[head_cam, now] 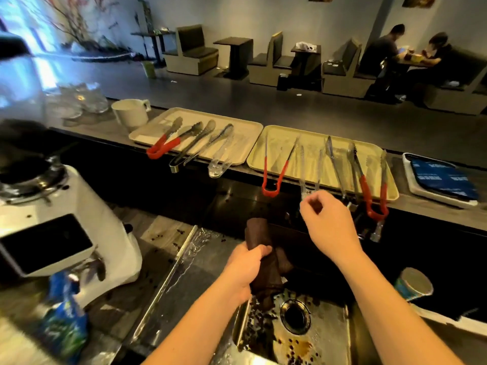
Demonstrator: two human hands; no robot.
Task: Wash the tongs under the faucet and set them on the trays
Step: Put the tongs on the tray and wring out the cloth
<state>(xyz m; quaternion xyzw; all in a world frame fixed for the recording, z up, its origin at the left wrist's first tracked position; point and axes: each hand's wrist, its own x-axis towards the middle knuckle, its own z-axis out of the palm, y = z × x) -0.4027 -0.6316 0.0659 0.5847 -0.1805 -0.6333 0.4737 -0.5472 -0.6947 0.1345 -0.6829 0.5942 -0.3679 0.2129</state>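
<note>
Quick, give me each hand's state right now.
Left hand: closed around a dark brown cloth over the sink.
Right hand: empty, fingers loosely curled, near the tongs.

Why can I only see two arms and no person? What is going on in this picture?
The camera sits on the person's head and looks down, so you see only their arms. The left hand squeezes a dark brown cloth over a metal sink. The right hand is empty, fingers loosely curled, near the right tray. That tray and the left tray lie on the counter, both holding tongs. Some, like the red-handled tongs, hang over the edge.
</note>
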